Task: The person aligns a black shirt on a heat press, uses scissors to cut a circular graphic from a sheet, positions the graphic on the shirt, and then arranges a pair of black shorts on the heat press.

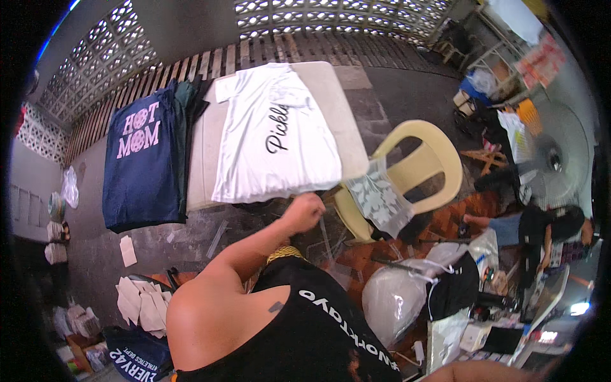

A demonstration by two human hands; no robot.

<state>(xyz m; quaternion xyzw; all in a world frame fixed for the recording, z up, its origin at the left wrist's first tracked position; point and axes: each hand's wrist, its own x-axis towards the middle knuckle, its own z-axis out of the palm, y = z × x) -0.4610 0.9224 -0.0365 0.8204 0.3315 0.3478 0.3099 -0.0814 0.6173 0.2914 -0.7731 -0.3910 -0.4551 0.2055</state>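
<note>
A white T-shirt (254, 153) with black script lettering lies flat on the pale table (331, 83), its hem along the near edge. My left hand (304, 213) is closed, just below that hem near the table's right corner. Whatever its fingers hold, if anything, is hidden. To the left, a stack of dark shirts (143, 184) hangs over the table's left side, with a navy one bearing pink print on top. Of my right arm (474, 372) only a piece shows at the lower edge; the hand is out of view.
A cream plastic chair (450, 159) holds a clear patterned bag (377, 197) right of the table. A large clear plastic bag (391, 302) stands nearer. White cards (140, 302) pile at lower left. A fan (552, 159) and another person (541, 235) are at right.
</note>
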